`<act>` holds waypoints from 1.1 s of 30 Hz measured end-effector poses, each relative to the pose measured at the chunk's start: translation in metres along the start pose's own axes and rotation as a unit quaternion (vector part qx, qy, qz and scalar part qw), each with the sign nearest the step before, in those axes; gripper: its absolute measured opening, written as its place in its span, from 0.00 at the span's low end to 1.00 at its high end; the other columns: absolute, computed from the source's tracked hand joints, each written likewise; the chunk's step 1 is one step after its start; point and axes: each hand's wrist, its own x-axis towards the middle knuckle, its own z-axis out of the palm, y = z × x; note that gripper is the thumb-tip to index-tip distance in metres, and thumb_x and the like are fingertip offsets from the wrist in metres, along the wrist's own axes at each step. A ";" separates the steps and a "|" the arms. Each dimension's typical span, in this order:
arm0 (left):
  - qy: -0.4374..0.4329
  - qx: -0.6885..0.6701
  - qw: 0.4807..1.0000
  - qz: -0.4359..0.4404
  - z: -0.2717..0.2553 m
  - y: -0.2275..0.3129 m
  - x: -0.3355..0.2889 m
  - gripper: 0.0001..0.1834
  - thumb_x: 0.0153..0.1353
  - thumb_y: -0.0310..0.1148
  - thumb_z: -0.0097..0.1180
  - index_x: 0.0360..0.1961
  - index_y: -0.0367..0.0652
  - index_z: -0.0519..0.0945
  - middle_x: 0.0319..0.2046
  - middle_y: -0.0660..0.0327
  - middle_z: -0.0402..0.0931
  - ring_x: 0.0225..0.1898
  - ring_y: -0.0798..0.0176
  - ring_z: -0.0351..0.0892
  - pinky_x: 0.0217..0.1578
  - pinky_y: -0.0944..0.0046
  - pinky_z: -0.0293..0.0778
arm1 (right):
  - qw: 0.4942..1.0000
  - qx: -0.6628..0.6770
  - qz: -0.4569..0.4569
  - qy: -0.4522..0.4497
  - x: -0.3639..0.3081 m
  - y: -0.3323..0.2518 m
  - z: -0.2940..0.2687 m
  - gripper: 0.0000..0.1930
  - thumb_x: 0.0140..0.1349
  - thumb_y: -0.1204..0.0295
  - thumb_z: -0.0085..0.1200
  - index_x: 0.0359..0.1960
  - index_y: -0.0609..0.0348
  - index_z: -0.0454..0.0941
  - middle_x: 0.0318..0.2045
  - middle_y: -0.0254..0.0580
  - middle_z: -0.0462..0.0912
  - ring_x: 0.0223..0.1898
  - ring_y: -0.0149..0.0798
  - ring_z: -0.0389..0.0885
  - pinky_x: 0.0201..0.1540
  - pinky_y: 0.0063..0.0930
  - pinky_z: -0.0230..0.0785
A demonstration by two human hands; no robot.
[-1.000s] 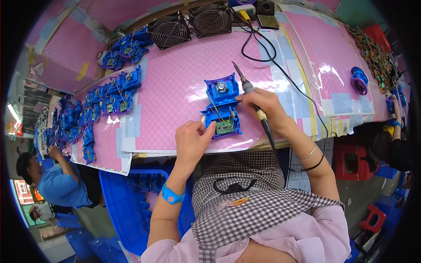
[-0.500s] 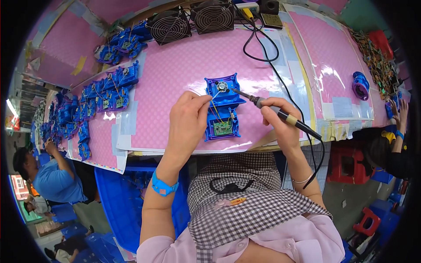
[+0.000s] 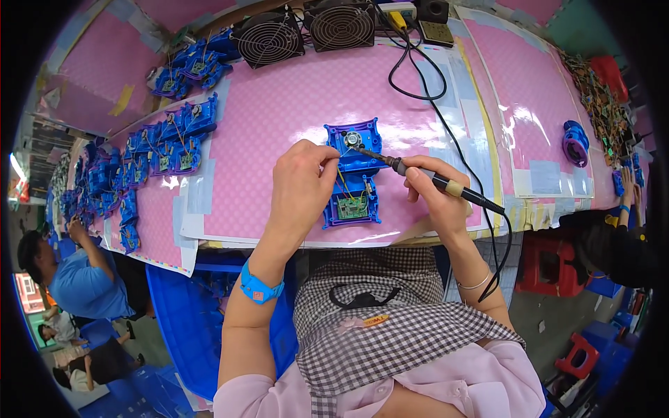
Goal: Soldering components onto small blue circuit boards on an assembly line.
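Observation:
Two joined halves of a blue plastic housing (image 3: 360, 164) lie spread on the pink mat in front of me. The far half carries a small round speaker (image 3: 352, 139); in the near half sits a green circuit board (image 3: 352, 207) with thin coloured wires. My left hand (image 3: 300, 184) is beside the housing, thumb and forefinger pinched on a thin silvery wire that looks like solder and points at the speaker. From the right, my right hand (image 3: 442, 198) grips a soldering iron (image 3: 399, 166) like a pen. Its tip is at the speaker's lower edge; contact is hard to tell.
Two black fans (image 3: 268, 40) stand at the far edge, near a soldering iron stand (image 3: 436, 33). A black cord (image 3: 446, 129) runs down the mat's right side. Several similar blue housings (image 3: 171, 129) line the left. Loose parts lie far right. Other people sit at both sides.
The soldering iron has moved left and slightly down, bringing its tip to the speaker's lower edge. My left hand stays in nearly the same place, still pinching the wire.

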 end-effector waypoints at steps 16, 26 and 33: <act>-0.003 0.006 1.000 0.011 0.000 0.005 -0.001 0.05 0.54 0.24 0.57 0.33 0.37 0.81 0.27 0.54 0.77 0.28 0.54 0.79 0.30 0.57 0.73 | 0.971 -0.142 -0.189 -0.037 0.002 -0.007 -0.007 0.08 0.53 0.82 0.57 0.36 0.67 0.81 0.27 0.41 0.80 0.24 0.28 0.76 0.27 0.19 0.65; -0.028 0.004 0.998 0.049 0.010 0.019 0.006 0.05 0.53 0.22 0.55 0.31 0.36 0.73 0.28 0.51 0.74 0.31 0.48 0.76 0.32 0.53 0.72 | 0.994 -0.094 -0.047 -0.005 0.014 -0.017 -0.020 0.09 0.57 0.76 0.57 0.39 0.65 0.83 0.23 0.37 0.80 0.20 0.23 0.74 0.22 0.15 0.66; -0.034 -0.010 0.998 0.056 0.019 0.017 0.010 0.06 0.52 0.21 0.55 0.32 0.36 0.72 0.29 0.50 0.75 0.34 0.46 0.76 0.34 0.51 0.72 | 0.993 -0.104 -0.051 -0.013 0.015 -0.012 -0.020 0.09 0.57 0.77 0.57 0.38 0.65 0.83 0.22 0.35 0.80 0.19 0.23 0.74 0.22 0.14 0.66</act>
